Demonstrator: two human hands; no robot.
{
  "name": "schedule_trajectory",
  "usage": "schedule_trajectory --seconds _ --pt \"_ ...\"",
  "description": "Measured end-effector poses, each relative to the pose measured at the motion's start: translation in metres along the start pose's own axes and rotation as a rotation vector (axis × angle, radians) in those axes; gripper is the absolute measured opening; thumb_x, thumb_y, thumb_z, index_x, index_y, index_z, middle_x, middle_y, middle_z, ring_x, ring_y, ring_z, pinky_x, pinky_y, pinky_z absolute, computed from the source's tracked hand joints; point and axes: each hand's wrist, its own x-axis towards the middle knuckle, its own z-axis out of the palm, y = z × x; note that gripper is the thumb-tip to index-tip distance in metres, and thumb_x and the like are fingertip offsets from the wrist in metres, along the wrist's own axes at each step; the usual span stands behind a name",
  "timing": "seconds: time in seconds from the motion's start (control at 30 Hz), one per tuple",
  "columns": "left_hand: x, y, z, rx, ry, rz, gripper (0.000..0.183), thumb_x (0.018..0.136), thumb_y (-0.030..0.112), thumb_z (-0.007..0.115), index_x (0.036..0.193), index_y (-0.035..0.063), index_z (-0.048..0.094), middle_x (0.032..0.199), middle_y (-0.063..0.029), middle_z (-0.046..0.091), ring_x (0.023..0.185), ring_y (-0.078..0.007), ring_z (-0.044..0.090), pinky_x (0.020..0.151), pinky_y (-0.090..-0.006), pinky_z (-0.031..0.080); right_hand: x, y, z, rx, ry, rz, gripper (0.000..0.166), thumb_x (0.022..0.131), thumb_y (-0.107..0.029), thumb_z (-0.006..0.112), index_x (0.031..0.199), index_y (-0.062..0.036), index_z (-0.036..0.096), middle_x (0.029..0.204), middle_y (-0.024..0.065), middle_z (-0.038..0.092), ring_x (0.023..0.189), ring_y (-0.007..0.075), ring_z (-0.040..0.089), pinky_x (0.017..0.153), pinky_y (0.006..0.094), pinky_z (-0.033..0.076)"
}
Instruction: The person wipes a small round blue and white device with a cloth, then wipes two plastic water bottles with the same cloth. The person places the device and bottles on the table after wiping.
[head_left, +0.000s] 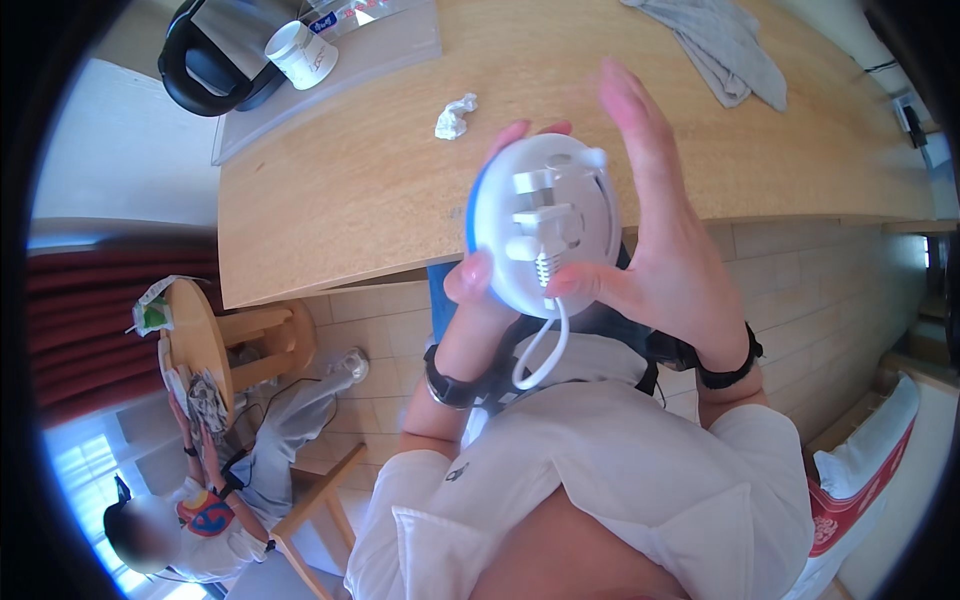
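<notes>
My left hand (476, 277) holds a white oval appliance (495, 225) with a blue rim, its underside turned up toward me over the table's front edge. Against that underside lies a white power plug (541, 216), and its white cord (559, 352) hangs below in a loop. Spread wide at the appliance's right side is my right hand (667, 232). Its thumb tip is over the plug's ribbed cord sleeve; whether it presses there I cannot tell. The right fingers point up, apart from the appliance.
A wooden table (337, 202) bears a crumpled tissue (455, 117), a grey cloth (720, 45) and a tray (390, 45) with an electric kettle (202, 67) and a white cup (302, 55). At lower left, another person (232, 517) handles a cloth (206, 401) at a round wooden table (196, 337).
</notes>
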Motion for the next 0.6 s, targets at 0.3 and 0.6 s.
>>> schedule_trajectory --seconds 0.3,0.6 --pt "0.001 0.026 0.006 0.430 -0.138 -0.202 0.082 0.086 0.058 0.051 0.143 0.0025 0.035 0.132 -0.0141 0.049 0.119 -0.0240 0.049 0.100 -0.0312 0.036 -0.006 0.008 -0.001 0.658 -0.144 0.354 0.120 0.055 -0.022 0.089 0.149 -0.0074 0.015 0.128 0.0139 0.047 0.114 0.0213 0.050 0.098 0.0321 0.037" --pt "-0.006 0.033 0.002 0.503 -0.155 0.173 0.066 0.085 0.041 0.064 0.133 -0.0001 0.045 0.127 -0.0165 0.054 0.114 -0.0265 0.056 0.095 -0.0366 0.044 -0.012 0.011 -0.001 0.590 0.239 0.393 0.074 0.058 -0.014 0.086 0.123 -0.0037 0.051 0.115 0.0084 0.054 0.101 0.0178 0.054 0.087 0.0302 0.045"
